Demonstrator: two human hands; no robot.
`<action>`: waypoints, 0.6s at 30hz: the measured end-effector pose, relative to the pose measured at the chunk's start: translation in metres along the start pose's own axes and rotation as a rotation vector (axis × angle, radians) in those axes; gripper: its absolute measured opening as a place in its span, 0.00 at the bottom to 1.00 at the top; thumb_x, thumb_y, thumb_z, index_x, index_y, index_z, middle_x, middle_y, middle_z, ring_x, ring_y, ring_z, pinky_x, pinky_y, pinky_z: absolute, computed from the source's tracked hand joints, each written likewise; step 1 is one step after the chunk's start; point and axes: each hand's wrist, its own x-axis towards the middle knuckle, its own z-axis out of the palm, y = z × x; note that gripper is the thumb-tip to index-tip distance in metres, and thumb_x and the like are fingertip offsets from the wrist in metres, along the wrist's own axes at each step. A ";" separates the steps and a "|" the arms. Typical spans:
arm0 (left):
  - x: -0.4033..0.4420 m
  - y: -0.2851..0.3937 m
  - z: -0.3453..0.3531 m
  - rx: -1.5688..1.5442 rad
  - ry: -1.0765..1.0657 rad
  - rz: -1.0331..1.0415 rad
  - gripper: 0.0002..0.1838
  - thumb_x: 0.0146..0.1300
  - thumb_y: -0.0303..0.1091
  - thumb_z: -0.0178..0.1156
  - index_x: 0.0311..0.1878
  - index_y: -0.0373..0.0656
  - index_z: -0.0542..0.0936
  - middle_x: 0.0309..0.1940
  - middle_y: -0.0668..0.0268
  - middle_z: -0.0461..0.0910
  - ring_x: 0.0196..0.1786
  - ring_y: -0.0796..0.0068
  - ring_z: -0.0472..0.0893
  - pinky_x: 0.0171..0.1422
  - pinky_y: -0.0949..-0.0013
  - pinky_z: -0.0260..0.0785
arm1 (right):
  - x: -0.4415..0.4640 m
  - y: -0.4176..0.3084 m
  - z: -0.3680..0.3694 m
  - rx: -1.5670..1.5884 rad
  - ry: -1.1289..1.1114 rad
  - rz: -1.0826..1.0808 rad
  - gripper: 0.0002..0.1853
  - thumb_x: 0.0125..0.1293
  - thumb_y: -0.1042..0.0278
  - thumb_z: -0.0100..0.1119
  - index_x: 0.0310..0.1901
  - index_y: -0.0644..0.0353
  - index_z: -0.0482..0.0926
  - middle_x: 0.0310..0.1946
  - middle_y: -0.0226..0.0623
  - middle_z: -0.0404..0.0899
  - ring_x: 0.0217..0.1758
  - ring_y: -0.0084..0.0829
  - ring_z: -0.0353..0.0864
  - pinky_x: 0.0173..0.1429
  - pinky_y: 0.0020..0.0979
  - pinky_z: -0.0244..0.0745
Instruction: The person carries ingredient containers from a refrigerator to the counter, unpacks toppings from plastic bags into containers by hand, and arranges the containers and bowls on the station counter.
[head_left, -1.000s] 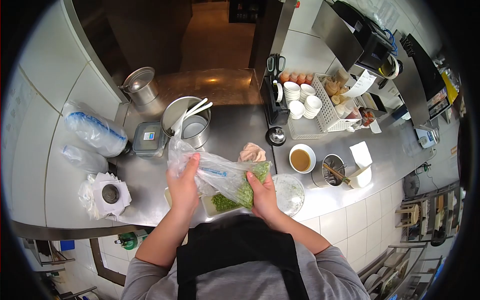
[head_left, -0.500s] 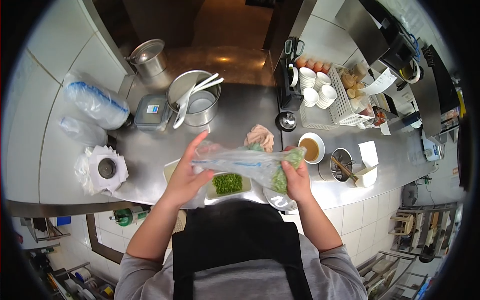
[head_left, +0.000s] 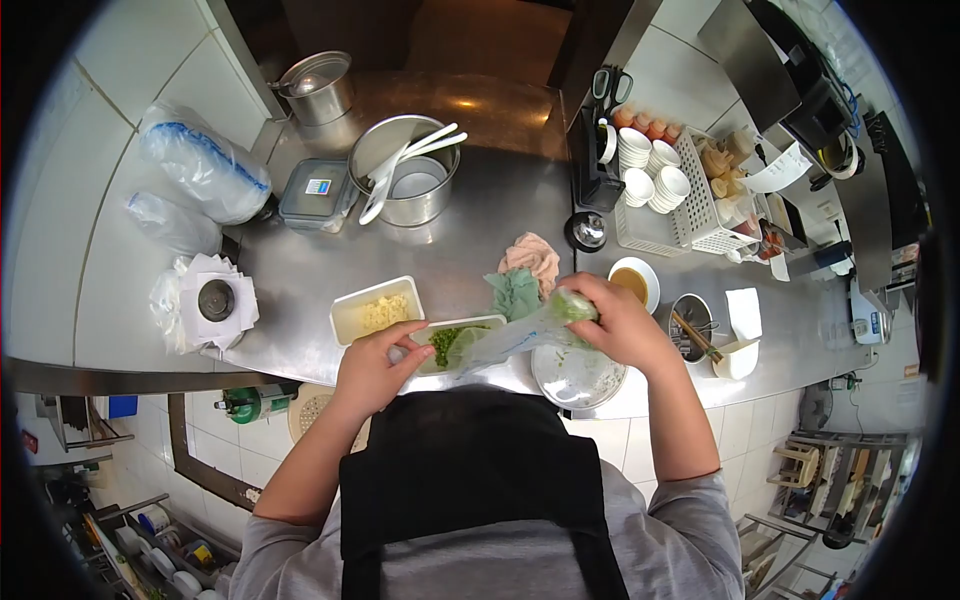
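A clear plastic bag (head_left: 515, 340) with green contents slants down to the left from my right hand (head_left: 625, 325). My right hand is closed around its bunched green end. The bag's lower end lies over a white container (head_left: 490, 322) of finely chopped greens (head_left: 444, 347). At that container's left end is my left hand (head_left: 375, 368), its thumb and index finger at the rim; the other fingers are partly hidden. Behind it, a second white container (head_left: 345, 312) holds pale yellow chopped food (head_left: 385, 312). Beneath my right hand sits a clear-covered round bowl (head_left: 580, 378).
Green and pink cloths (head_left: 515, 292) lie beyond the bag. A metal pot (head_left: 432, 205) with white-handled utensils stands farther back. To the right are a bowl of brown liquid (head_left: 645, 280), a metal pot with utensils (head_left: 690, 320) and white baskets (head_left: 650, 232) with stacked cups.
The bag has come down from above the counter, and its left end now lies over the greens. My left hand has moved off its stretched side to the container's end. The yellow food is uncovered.
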 end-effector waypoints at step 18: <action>0.023 0.049 -0.016 -0.177 0.268 0.466 0.22 0.49 0.34 0.73 0.47 0.42 0.77 0.34 0.64 0.79 0.35 0.68 0.78 0.41 0.70 0.69 | 0.049 -0.081 0.031 -0.455 -0.149 -0.160 0.24 0.52 0.63 0.67 0.50 0.55 0.69 0.43 0.38 0.74 0.40 0.41 0.81 0.39 0.38 0.77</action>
